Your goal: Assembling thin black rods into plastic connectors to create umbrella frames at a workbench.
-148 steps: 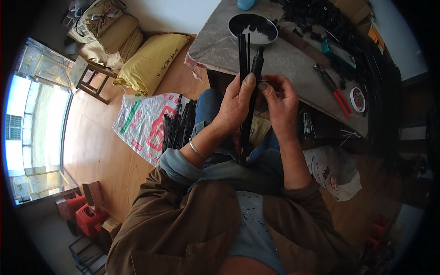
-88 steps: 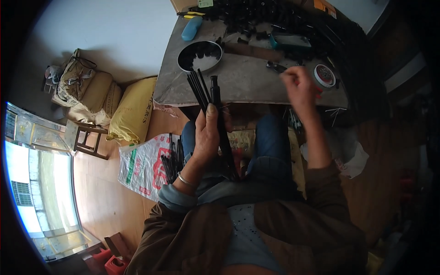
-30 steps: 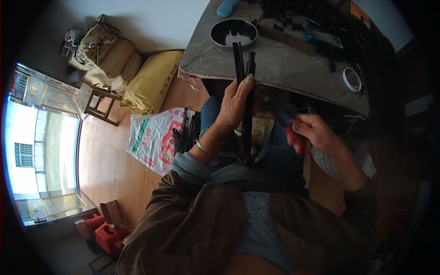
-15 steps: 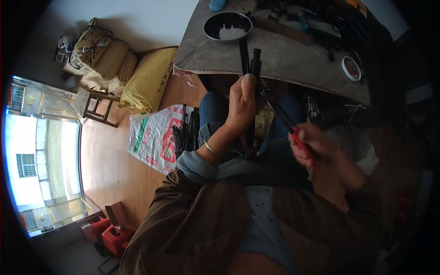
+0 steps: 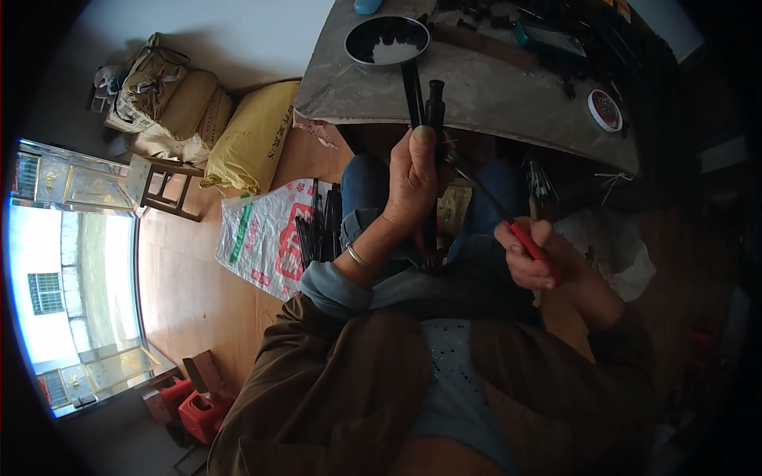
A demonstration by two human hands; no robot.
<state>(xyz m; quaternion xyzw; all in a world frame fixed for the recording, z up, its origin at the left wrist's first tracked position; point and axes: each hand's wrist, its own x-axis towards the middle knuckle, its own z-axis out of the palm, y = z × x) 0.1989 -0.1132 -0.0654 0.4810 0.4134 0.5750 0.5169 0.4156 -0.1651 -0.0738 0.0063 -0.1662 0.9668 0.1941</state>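
My left hand (image 5: 409, 182) is closed around a black rod (image 5: 434, 111) with a ringed end, held upright over my lap with its thumb on top. Beside it runs a second black bar (image 5: 411, 91), which reaches up to a round dark dish (image 5: 365, 46) with a pale patch inside; I cannot tell whether the hand holds this bar too. My right hand (image 5: 567, 258) grips a tool with red handles and a long dark front (image 5: 486, 193). The tool's tip meets the rod just right of my left hand; the exact contact is too small to make out.
A grey table (image 5: 317, 91) stands ahead, with dark parts, a teal tray (image 5: 548, 38) and a round red-and-white tin (image 5: 605, 111). Black rods (image 5: 317, 226) lie on a white printed sack (image 5: 258, 238) at left. Beyond are a yellow sack (image 5: 254, 135) and a wooden stool (image 5: 171, 186).
My right hand and the red-handled tool have shifted slightly, and the hand shows more sharply. My left hand keeps its grip on the rod. The whole view has moved a little.
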